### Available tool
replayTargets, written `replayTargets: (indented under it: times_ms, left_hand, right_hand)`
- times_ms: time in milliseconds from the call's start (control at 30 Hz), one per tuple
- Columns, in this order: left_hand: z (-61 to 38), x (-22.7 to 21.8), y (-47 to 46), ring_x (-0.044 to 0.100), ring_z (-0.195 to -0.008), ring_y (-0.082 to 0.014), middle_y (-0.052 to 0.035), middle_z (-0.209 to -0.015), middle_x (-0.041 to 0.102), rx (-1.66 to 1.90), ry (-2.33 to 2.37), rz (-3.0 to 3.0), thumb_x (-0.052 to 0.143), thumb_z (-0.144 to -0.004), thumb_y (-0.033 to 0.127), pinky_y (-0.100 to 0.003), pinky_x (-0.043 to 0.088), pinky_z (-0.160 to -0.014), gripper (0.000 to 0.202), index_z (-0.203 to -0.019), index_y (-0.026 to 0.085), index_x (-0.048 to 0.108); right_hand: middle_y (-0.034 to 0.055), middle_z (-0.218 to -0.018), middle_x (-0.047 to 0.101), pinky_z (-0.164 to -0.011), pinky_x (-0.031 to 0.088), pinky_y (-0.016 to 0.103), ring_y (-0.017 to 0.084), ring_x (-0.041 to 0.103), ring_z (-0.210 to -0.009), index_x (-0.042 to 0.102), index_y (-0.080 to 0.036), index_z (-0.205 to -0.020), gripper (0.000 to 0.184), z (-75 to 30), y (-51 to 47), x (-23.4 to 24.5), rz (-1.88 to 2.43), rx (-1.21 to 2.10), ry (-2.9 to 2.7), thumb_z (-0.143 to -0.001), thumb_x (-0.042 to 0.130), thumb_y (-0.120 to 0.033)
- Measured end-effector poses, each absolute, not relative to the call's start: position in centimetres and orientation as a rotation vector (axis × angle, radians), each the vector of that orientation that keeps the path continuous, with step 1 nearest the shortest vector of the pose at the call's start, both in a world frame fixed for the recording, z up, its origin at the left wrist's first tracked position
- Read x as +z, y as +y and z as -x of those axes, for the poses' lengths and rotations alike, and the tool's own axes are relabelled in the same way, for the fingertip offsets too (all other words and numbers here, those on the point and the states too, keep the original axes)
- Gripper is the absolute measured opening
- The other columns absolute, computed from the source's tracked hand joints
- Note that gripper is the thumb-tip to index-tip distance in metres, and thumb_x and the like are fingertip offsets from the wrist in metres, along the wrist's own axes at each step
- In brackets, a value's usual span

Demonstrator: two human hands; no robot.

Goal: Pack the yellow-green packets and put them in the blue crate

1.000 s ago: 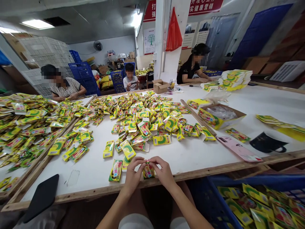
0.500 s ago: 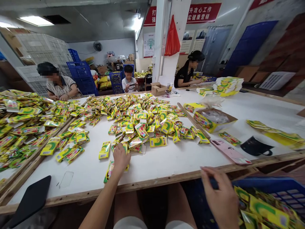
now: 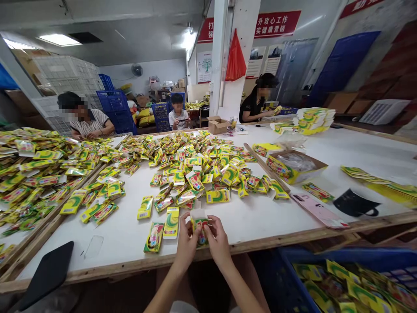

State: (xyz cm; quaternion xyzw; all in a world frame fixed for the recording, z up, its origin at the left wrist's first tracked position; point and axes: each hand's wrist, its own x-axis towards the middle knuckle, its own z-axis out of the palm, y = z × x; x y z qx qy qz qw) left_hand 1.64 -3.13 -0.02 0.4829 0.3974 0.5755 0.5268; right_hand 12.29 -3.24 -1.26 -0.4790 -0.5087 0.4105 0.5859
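Between my two hands, over the table's front edge, is a small yellow and green printed carton [image 3: 201, 226] with its pale end flap standing up. My left hand [image 3: 188, 239] grips its left side, thumb on the printed face. On the right side my right hand [image 3: 217, 239] holds it the same way. Just left of my hands lie two similar boxes, a green-faced carton [image 3: 154, 237] and a yellow carton [image 3: 171, 222]. Another yellow carton [image 3: 145, 207] rests a bit farther off. Beyond them spreads a heap of small cartons [image 3: 195, 174].
A blue crate [image 3: 289, 265] of cartons stands at the lower right. A pink phone [image 3: 319, 211], a black cup-shaped item [image 3: 355, 203] and an open box [image 3: 295, 167] lie on the right. A black phone-like slab [image 3: 48, 274] overhangs the left edge. Three people sit beyond the table.
My right hand has come from beside the crate to the middle. My left hand has moved right from the loose cartons, and both now hold one carton.
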Motion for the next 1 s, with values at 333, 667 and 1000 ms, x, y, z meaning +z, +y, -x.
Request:
replayTargets:
  times_ms: [333, 667, 1000]
  left_hand:
    - [0.5, -0.6, -2.1, 0.06, -0.08, -0.0179, -0.0031, -0.083, 0.062, 1.218, 1.058, -1.507, 0.051, -0.088, 0.033, -0.03, 0.047, -0.074, 0.018, -0.097, 0.019, 0.056]
    - [0.4, -1.0, -1.8, 0.06, -0.1, -0.0215, -0.0082, -0.105, 0.064, 1.37, 1.127, -1.586, 0.051, -0.087, 0.03, -0.037, 0.047, -0.089, 0.024, -0.108, 0.02, 0.055]
    - [0.4, 0.9, -1.7, 0.061, -0.078, -0.0179, -0.0046, -0.083, 0.066, 1.316, 1.22, -1.559, 0.057, -0.083, 0.03, -0.029, 0.048, -0.072, 0.015, -0.088, 0.017, 0.063]
  right_hand:
    - [0.0042, -0.096, 0.066, -0.075, 0.051, 0.029, 0.018, 0.063, -0.084, 0.058, -0.022, -0.106, 0.023, -14.4, -2.3, -1.0, 1.14, 0.906, -1.506, -0.085, 0.05, -0.024]
    - [0.0043, -0.088, 0.066, -0.077, 0.051, 0.03, 0.018, 0.063, -0.083, 0.062, -0.021, -0.096, 0.016, -14.4, -0.8, 0.6, 1.075, 0.776, -1.527, -0.086, 0.05, -0.023]
    - [0.0044, -0.087, 0.064, -0.071, 0.049, 0.028, 0.017, 0.06, -0.078, 0.064, -0.02, -0.088, 0.013, -14.0, -1.5, 0.9, 1.11, 0.729, -1.555, -0.086, 0.054, -0.027]
